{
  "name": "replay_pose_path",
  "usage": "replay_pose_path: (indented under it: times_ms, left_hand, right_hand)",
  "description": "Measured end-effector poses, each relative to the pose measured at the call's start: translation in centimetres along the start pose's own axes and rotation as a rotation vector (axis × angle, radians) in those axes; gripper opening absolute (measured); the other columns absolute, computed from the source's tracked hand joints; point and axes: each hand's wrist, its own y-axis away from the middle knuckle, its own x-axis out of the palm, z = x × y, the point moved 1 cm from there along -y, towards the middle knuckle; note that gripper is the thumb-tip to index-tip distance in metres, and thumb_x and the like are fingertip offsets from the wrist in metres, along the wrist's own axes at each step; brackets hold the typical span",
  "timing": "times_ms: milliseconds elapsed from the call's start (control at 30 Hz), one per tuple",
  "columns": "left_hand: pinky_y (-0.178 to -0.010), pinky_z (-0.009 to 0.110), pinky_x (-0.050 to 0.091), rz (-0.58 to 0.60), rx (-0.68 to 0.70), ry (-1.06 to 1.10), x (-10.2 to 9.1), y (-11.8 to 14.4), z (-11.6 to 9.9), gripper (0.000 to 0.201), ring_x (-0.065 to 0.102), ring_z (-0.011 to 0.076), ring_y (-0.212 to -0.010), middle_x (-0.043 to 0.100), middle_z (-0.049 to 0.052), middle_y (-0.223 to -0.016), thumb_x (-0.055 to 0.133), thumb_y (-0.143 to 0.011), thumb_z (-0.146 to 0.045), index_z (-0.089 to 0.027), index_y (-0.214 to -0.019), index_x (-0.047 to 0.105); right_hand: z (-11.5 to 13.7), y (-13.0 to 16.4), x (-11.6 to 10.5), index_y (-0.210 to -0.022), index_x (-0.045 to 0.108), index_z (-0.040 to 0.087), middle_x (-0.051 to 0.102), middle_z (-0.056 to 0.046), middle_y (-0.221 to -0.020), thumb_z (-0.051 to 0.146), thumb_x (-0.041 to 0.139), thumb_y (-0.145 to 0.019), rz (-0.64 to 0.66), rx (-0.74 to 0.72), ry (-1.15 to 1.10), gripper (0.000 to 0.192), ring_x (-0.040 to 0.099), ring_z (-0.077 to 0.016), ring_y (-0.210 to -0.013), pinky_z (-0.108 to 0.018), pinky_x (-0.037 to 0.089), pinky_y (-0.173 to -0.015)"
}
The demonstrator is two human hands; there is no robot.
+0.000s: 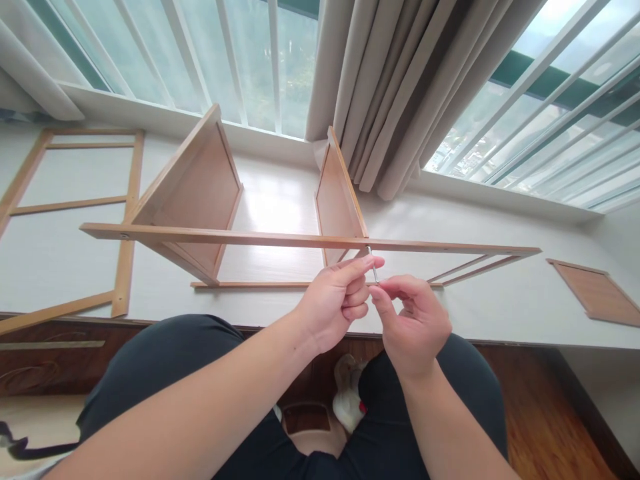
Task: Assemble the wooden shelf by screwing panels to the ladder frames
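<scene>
A thin silvery hex key point(375, 272) stands nearly upright against the long wooden rail point(280, 239) of a frame, its upper end at the joint with a shelf panel point(345, 190). My left hand point(340, 297) is closed, with thumb and forefinger around the key's upper part and the other fingers curled in. With thumb and fingertips, my right hand point(413, 320) pinches the key's lower end. A second wooden panel point(195, 200) stands tilted between the rails to the left. The key's tip in the joint is too small to make out.
A ladder-like wooden frame point(133, 193) lies at left, and a small wooden panel point(597, 290) lies at far right on the white ledge point(505, 307). Grey curtains point(395, 87) and barred windows point(250, 60) rise behind. My knees are at the ledge's front edge.
</scene>
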Motion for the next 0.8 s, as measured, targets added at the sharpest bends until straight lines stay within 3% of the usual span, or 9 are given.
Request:
replay_pose_path:
  times_ms: [300,533,800]
  left_hand:
    - [-0.04,0.017,0.01,-0.009,-0.008,0.032,-0.07,-0.17,0.18,0.032,0.011,0.0018,-0.045,0.015,-0.013,-0.052,0.091,-0.071,-0.035,-0.016,-0.092,0.074]
    - [-0.041,0.016,0.012,0.008,0.031,0.008,0.15,0.12,0.08,0.027,0.01,0.0021,-0.047,0.014,-0.013,-0.054,0.083,-0.082,-0.037,-0.015,-0.095,0.073]
    - [-0.041,0.015,0.012,0.011,0.037,-0.01,0.09,0.06,0.04,0.026,0.011,0.0021,-0.047,0.014,-0.012,-0.054,0.081,-0.083,-0.035,-0.014,-0.096,0.073]
  right_hand:
    - [0.07,-0.23,0.25,-0.093,0.068,0.021,0.069,-0.001,-0.083,0.022,0.077,-0.091,-0.005,0.034,-0.042,0.009,0.067,-0.0131,-0.072,-0.026,0.057,-0.066]
    - [0.44,-0.64,0.35,-0.092,0.068,0.02,0.069,0.001,-0.081,0.016,0.078,-0.089,0.005,-0.003,-0.092,0.011,0.067,-0.0118,-0.07,-0.024,0.057,-0.065]
    - [0.39,-0.68,0.18,-0.09,0.07,0.02,0.069,0.001,-0.079,0.022,0.079,-0.089,-0.024,0.006,-0.036,0.009,0.066,-0.0119,-0.068,-0.024,0.055,-0.064]
